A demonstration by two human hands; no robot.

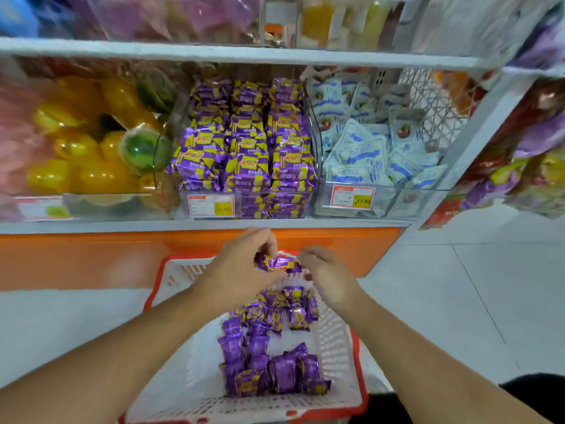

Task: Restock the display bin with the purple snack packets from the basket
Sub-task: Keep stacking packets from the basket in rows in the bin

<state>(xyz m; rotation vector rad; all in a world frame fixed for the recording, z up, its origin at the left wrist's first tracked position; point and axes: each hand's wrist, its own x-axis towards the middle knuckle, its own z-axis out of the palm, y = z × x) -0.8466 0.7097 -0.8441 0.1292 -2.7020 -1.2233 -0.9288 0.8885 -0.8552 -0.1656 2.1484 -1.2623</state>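
A white basket with a red rim (356, 356) stands on the floor below me, holding several purple snack packets (269, 347). Above its far end, my left hand (244, 264) and my right hand (327, 270) pinch the two ends of one purple packet (279, 263) between them. On the shelf ahead stands the clear display bin (183, 206), filled with rows of stacked purple and yellow packets (244, 142). A price tag (211, 205) sits on its front.
A bin of yellow and green jelly cups (91, 142) stands left of the purple bin, and a bin of white and blue packets (376, 148) to its right. An orange shelf base (91, 258) runs below. Hanging bags (519, 154) crowd the right side.
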